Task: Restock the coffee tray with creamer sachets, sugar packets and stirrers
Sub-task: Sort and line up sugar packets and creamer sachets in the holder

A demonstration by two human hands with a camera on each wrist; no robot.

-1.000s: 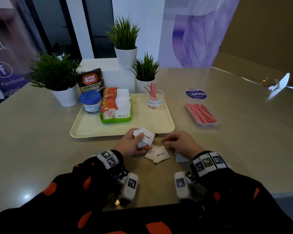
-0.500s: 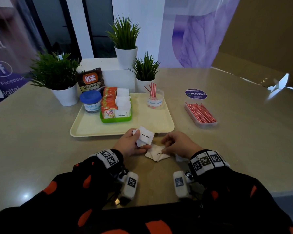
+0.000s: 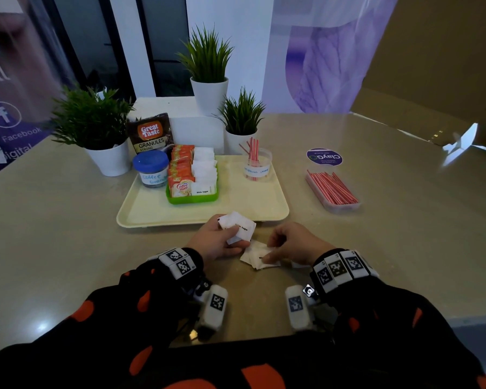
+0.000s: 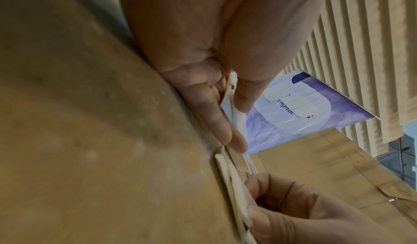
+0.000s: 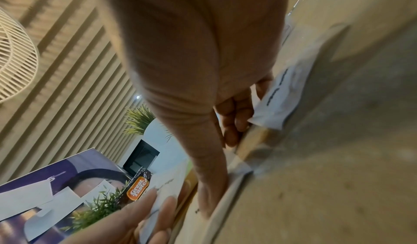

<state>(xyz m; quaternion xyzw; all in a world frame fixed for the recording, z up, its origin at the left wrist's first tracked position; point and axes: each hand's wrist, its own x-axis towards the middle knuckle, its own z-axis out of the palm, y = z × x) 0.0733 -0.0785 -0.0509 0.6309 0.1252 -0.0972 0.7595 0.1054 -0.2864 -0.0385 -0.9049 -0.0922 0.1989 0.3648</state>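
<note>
The left hand (image 3: 218, 242) holds a small bunch of white sugar packets (image 3: 237, 226) with its thumb and fingers curled round them, just in front of the tray's near edge. The right hand (image 3: 293, 242) has its fingers bent down and pinches the loose sugar packets on the table (image 3: 257, 255), which lie in a little messy pile between the two hands. The packets are flat, thin paper squares, a bit crinkly, with small black words on them. The tray (image 3: 152, 211) is pale yellow plastic, a smooth rectangle with round corners and a low rim. On it sits a green bin (image 3: 192, 198) packed with orange creamer sachets (image 3: 180, 175) on its left side and white sugar packets on its right. Beside the bin on the tray stand a jar with a blue lid (image 3: 150, 168) and a clear cup of red and white stirrers (image 3: 256, 164). More thin stirrers lie in a flat clear box (image 3: 333, 192) on the smooth tan table (image 3: 54, 234), to the right of the tray.
</note>
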